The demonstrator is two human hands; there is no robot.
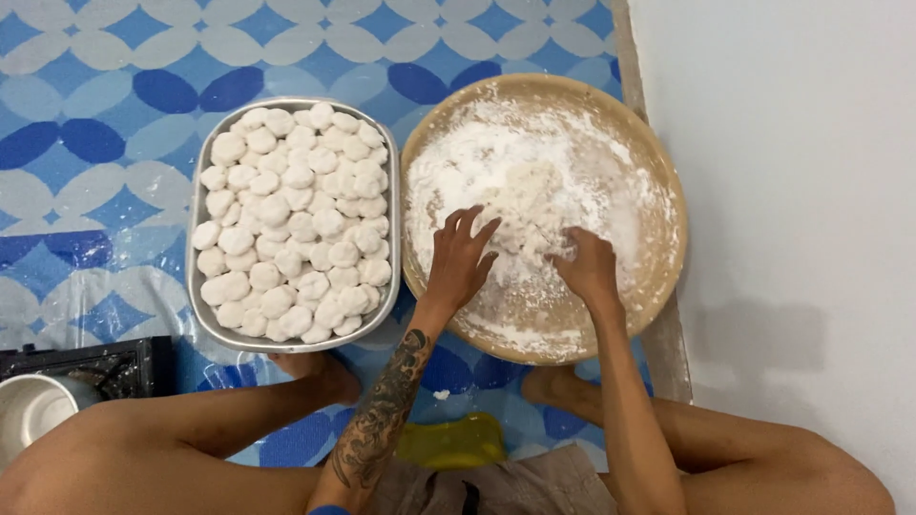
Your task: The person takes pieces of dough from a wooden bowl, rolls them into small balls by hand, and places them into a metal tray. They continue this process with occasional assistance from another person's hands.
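A round wooden tray (658,162) dusted with white flour lies on the floor in front of me. A lump of pale dough (530,205) rests in the flour at its middle. My left hand (461,259) lies flat, fingers spread, on the floured surface just left of the dough. My right hand (584,265) presses its fingers into the dough's right side. To the left stands a rectangular metal tray (197,286) heaped with several round white dough balls (296,224).
A blue and white patterned mat (114,124) covers the floor. A white wall (792,191) rises at the right. A metal pot (33,410) and a dark stove part (114,367) sit at lower left. A yellow object (453,443) lies between my legs.
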